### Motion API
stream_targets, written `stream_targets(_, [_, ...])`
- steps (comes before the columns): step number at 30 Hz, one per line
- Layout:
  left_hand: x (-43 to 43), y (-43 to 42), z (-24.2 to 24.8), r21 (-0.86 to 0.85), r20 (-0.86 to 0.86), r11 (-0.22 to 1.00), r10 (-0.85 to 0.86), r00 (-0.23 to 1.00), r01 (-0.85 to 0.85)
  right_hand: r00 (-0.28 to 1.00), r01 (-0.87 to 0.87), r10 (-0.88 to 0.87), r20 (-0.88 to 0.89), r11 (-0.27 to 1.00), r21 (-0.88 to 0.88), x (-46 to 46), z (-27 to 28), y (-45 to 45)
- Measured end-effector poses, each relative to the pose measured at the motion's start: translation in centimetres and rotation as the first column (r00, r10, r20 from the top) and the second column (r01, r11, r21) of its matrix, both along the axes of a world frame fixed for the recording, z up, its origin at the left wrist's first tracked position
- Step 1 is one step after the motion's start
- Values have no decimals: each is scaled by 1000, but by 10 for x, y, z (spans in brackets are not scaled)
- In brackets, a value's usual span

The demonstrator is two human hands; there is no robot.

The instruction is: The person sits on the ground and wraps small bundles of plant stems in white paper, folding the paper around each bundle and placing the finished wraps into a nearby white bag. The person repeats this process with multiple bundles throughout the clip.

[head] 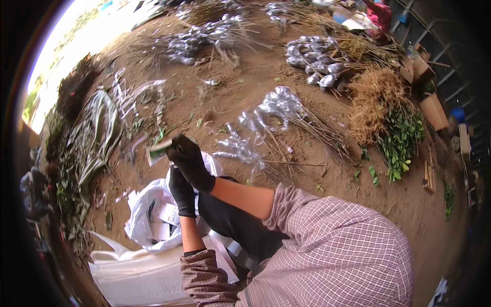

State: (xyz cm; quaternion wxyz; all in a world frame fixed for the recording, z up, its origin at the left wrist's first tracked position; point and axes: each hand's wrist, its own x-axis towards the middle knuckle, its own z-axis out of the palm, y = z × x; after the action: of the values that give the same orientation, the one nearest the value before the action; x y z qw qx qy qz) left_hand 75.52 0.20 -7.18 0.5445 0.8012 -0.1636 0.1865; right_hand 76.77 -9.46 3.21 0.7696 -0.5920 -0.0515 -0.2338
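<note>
My right hand (190,163), in a black glove, is closed on a small printed card or packet (157,152) with green on it. Just below and touching it is my left hand (182,193), also gloved in black, with its fingers curled; a small white edge shows by its fingertips, and what it grips is hidden. Under the hands, a white plastic bag (140,226) stands with its mouth open, holding printed cards or small boxes (165,213). Next to the bag lie stacked sheets of white packing foam (142,274).
Bare-stemmed plants with foil-wrapped ends (282,101) lie on the dirt floor, with more foil-wrapped bundles (314,59) farther off. At right is a heap of leafy plants (401,138) with brown roots (374,99). Crumpled plastic sheeting (101,130) lies at left, cardboard boxes (433,111) at far right.
</note>
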Motion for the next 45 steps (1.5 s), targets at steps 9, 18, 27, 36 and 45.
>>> stream_targets(9, [-33,41,-79,173,270,963,154,951,-205,946,-222,275,170,935,-277,-104,56,-19])
stream_targets(18, [-312,98,-34,884,-98,354,781,617,-307,779,-626,573,-257,738,-251,-143,-33,-3])
stream_targets(27, [-339,106,-27,762,-259,521,790,555,-385,475,-800,593,-650,-16,-600,-234,-71,57])
stream_targets(36, [-331,98,-25,907,-83,283,846,527,-311,634,-675,506,-585,-8,-738,-242,-112,58])
stream_targets(45, [-330,90,-42,920,43,147,884,466,-364,627,-682,505,-593,-11,-731,-245,-113,57])
